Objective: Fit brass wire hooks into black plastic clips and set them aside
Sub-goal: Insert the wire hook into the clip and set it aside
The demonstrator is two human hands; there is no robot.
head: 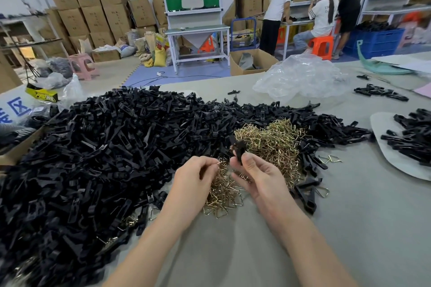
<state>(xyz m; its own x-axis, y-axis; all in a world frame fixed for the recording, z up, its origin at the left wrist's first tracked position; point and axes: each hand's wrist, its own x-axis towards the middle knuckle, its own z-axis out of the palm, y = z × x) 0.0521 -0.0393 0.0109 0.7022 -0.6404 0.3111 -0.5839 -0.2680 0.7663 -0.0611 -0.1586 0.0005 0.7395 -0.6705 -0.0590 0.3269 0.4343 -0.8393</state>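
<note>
Two hands work at the near middle of a grey table (349,228). The left hand (196,184) has its fingers curled, with thumb and forefinger pinched together on one brass hook (218,164), which pokes out to the right of the fingertips. The right hand (254,177) clamps thumb and fingers on a black clip (240,150), held upright so that its upper half stands above the fingertips. Hook and clip sit just beside each other; whether they touch cannot be told. Both are held above a heap of hooks (268,142), which spreads from under the hands toward the far right. Around that heap, and filling the left of the table, lies a large pile of clips (116,147). At the right edge, a pale sheet (382,154) bears a stack of clips (412,137); whether they carry hooks is too small to tell. A small cluster of clips (380,93) lies far right, and a crumpled clear bag (300,77) sits beyond the pile. Past the table, cardboard boxes (93,7) are stacked far left, and several people (277,7) gather far right beside an orange stool (320,46) and a blue crate (373,42).
</note>
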